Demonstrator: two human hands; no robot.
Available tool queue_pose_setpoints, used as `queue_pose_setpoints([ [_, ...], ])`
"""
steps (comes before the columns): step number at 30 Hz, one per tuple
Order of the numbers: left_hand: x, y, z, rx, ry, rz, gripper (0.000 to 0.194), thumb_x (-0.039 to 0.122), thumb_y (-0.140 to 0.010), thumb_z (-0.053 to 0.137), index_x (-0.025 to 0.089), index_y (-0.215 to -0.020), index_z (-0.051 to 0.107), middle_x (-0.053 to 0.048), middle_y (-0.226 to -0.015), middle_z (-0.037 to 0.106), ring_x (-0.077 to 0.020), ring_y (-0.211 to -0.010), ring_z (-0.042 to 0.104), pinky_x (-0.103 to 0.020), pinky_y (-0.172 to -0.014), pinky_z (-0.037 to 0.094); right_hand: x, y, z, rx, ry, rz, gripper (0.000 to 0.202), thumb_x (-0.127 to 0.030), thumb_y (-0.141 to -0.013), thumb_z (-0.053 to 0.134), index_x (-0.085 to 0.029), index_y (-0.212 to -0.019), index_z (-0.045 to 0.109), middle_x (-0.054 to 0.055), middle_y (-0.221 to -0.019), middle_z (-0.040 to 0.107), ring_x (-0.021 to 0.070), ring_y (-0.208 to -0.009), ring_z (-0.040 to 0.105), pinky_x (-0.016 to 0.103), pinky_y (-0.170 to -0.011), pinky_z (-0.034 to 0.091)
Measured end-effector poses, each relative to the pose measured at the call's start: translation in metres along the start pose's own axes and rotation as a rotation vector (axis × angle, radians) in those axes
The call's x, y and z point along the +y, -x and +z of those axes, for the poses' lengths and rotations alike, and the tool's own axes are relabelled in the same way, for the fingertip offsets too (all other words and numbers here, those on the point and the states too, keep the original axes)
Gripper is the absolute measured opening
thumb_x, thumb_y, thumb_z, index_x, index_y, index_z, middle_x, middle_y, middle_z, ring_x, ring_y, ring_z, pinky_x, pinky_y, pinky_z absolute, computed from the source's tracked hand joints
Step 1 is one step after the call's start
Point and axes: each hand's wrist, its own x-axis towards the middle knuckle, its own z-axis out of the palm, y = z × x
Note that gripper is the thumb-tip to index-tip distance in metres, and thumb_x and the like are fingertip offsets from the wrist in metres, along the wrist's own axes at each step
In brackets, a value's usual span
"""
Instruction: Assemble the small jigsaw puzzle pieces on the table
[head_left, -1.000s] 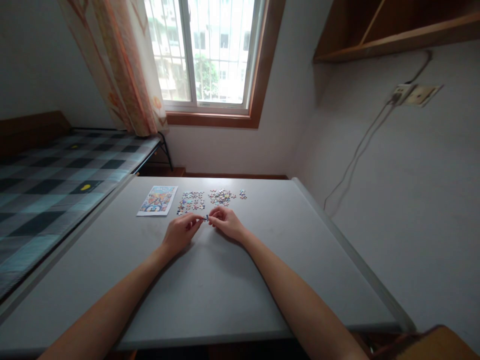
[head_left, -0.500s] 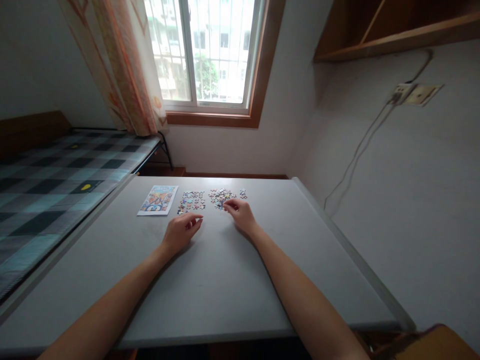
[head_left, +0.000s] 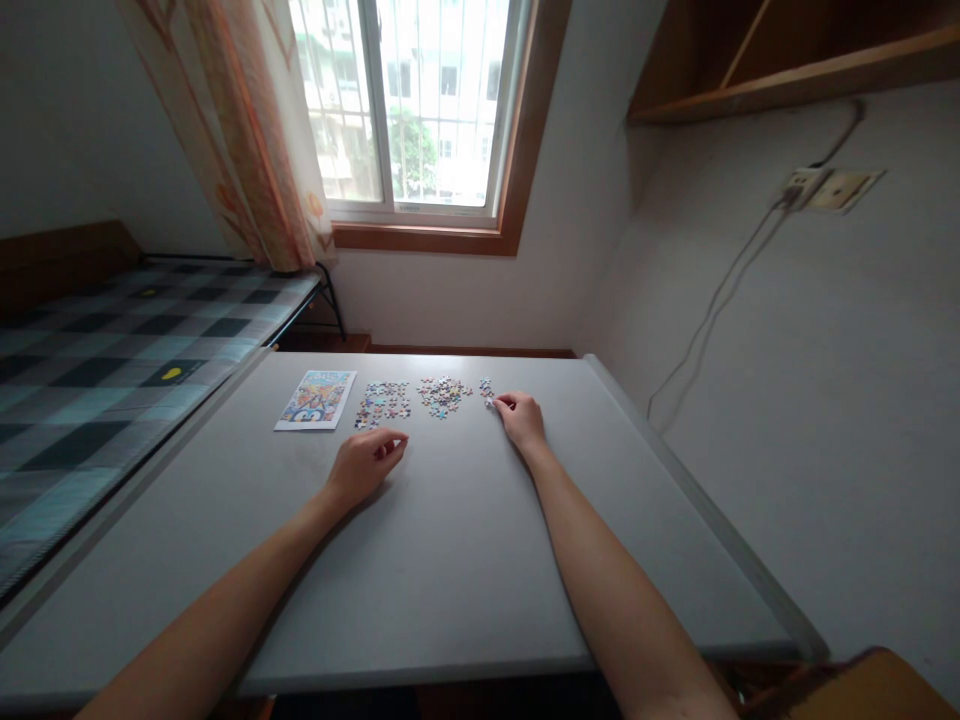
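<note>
My right hand (head_left: pixel 523 420) pinches a jigsaw piece (head_left: pixel 490 403) between thumb and fingertips, low over the table. Just beyond it lies a small column of pieces (head_left: pixel 485 384). A loose heap of jigsaw pieces (head_left: pixel 444 394) is to its left. Further left, more pieces (head_left: pixel 385 400) are spread in rough rows. My left hand (head_left: pixel 365 463) rests on the table in front of those rows, fingers curled and the tips drawn together, with nothing visible in them. A colourful picture sheet (head_left: pixel 316 402) lies flat beyond and to the left of it.
The pale table (head_left: pixel 442 560) reaches toward a window (head_left: pixel 435 100) with a patterned curtain (head_left: pixel 262 150). At left is a bed with a checked mattress (head_left: pixel 187 320). A wooden shelf (head_left: pixel 795 85) and a socket with a cable (head_left: pixel 806 190) are on the right wall.
My right hand has moved right, from the heap to the small column, with a piece in its fingertips. The left hand has stayed in place, its fingertips now closer together.
</note>
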Motion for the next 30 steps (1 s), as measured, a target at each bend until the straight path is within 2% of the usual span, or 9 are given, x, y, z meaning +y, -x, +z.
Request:
queue_pose_setpoints([
  [7, 0.001, 0.000, -0.001, -0.005, 0.005, -0.014, 0.017, 0.026, -0.084, 0.055, 0.019, -0.086, 0.069, 0.001, -0.062, 0.060, -0.0086, -0.054, 0.051, -0.019, -0.057, 0.040, -0.006, 0.004, -0.001, 0.002, 0.153, -0.012, 0.019, -0.021, -0.082, 0.055, -0.018, -0.091, 0.072, 0.007, -0.091, 0.066, 0.0163, -0.081, 0.058, 0.027, -0.080, 0.041],
  [13, 0.000, 0.000, 0.000, -0.011, 0.010, -0.009, 0.016, 0.026, -0.084, 0.055, 0.019, -0.086, 0.069, 0.001, -0.062, 0.060, -0.0085, -0.054, 0.051, -0.019, -0.056, 0.040, -0.021, 0.012, -0.002, -0.025, 0.246, -0.112, 0.021, -0.024, -0.084, 0.054, -0.019, -0.090, 0.073, 0.006, -0.095, 0.064, 0.0177, -0.088, 0.056, 0.027, -0.083, 0.040],
  [18, 0.001, -0.001, -0.001, -0.019, 0.012, -0.004, 0.016, 0.025, -0.084, 0.055, 0.018, -0.085, 0.069, 0.001, -0.061, 0.060, -0.0084, -0.054, 0.050, -0.019, -0.057, 0.039, -0.028, 0.016, -0.003, -0.095, 0.334, -0.163, 0.022, -0.023, -0.086, 0.052, -0.022, -0.091, 0.073, 0.005, -0.099, 0.065, 0.0193, -0.092, 0.053, 0.028, -0.085, 0.038],
  [30, -0.001, 0.001, 0.000, -0.024, 0.013, 0.008, 0.016, 0.026, -0.085, 0.054, 0.019, -0.086, 0.068, 0.001, -0.063, 0.060, -0.0084, -0.055, 0.050, -0.019, -0.057, 0.040, -0.031, 0.019, -0.002, -0.144, 0.416, -0.155, 0.029, -0.023, -0.089, 0.045, -0.022, -0.104, 0.070, 0.005, -0.116, 0.063, 0.0218, -0.100, 0.049, 0.032, -0.086, 0.038],
])
